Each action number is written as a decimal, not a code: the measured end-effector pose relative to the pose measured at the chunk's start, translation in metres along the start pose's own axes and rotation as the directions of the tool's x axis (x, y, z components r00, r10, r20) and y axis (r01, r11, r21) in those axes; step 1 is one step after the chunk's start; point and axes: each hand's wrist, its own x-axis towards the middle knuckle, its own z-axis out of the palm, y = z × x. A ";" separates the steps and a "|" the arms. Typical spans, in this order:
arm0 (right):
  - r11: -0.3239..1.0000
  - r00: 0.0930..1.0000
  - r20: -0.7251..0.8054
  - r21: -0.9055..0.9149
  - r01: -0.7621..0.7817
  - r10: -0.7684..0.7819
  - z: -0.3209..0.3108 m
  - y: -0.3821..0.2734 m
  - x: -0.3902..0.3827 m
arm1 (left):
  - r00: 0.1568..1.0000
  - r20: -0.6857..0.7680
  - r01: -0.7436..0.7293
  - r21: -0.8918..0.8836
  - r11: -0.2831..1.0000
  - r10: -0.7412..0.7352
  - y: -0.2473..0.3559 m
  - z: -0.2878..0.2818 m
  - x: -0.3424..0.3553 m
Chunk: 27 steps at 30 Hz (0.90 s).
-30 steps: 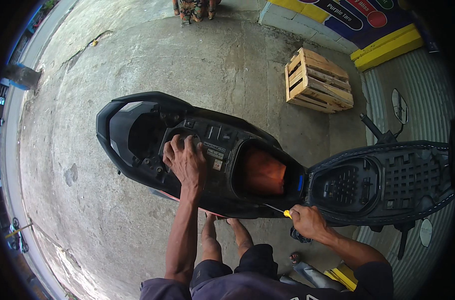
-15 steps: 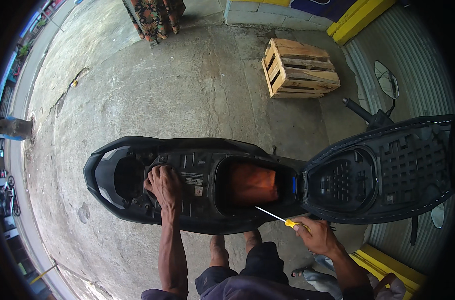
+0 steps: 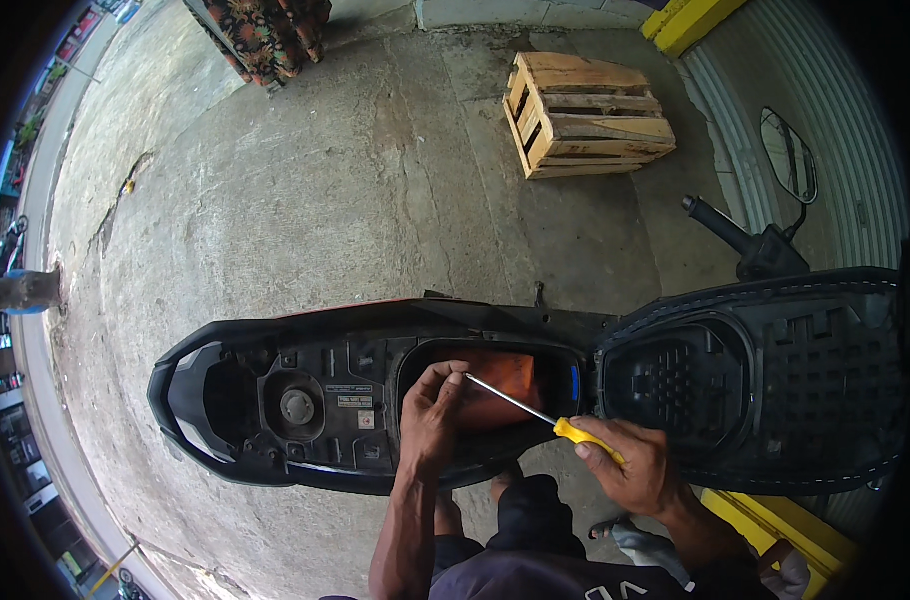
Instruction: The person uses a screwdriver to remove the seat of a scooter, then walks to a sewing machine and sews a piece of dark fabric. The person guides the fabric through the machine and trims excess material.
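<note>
The black scooter (image 3: 225, 450) lies crosswise below me, its seat (image 3: 825, 380) flipped up to the right, its fuel cap (image 3: 297, 408) exposed. My left hand (image 3: 433, 415) is pinched at the tip of a screwdriver (image 3: 515, 400), over the open storage well (image 3: 570, 395); anything small between the fingertips is too tiny to make out. An orange item (image 3: 505, 365) lies in that well, partly behind the screwdriver. My right hand (image 3: 630, 465) grips the screwdriver's yellow handle.
A wooden crate (image 3: 585, 110) stands beyond the scooter, near the corrugated shutter (image 3: 845, 150). Floral cloth (image 3: 265, 35) is at the top. A handlebar (image 3: 725, 225) with mirror sticks out at right. At lower right are another person's leg (image 3: 640, 550) and a yellow object (image 3: 765, 520).
My left hand has moved right, off the fuel cap area to the screwdriver's tip, which has risen. My right hand still holds the handle. The view has shifted.
</note>
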 end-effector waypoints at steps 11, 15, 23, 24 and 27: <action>1.000 1.000 -0.002 -0.009 -0.020 0.020 -0.006 0.005 0.015 | 0.998 0.051 -0.015 -0.145 0.989 0.022 0.005 0.011 0.009; 0.999 1.000 0.002 -0.031 0.007 -0.007 -0.004 0.004 0.017 | 1.000 -0.019 -0.006 0.016 1.000 0.007 0.010 0.009 0.009; 0.948 0.978 0.021 -0.245 0.204 -0.205 0.012 0.016 0.013 | 0.989 0.144 -0.097 0.481 0.871 0.030 0.017 -0.014 0.021; 0.957 0.983 0.013 -0.228 0.179 -0.181 0.013 0.018 0.012 | 0.988 0.153 -0.080 0.465 0.881 0.008 0.014 -0.014 0.025; 0.971 0.988 -0.079 -0.213 0.111 -0.131 0.017 0.025 0.014 | 0.979 0.186 -0.183 0.597 0.781 0.087 0.004 -0.006 0.047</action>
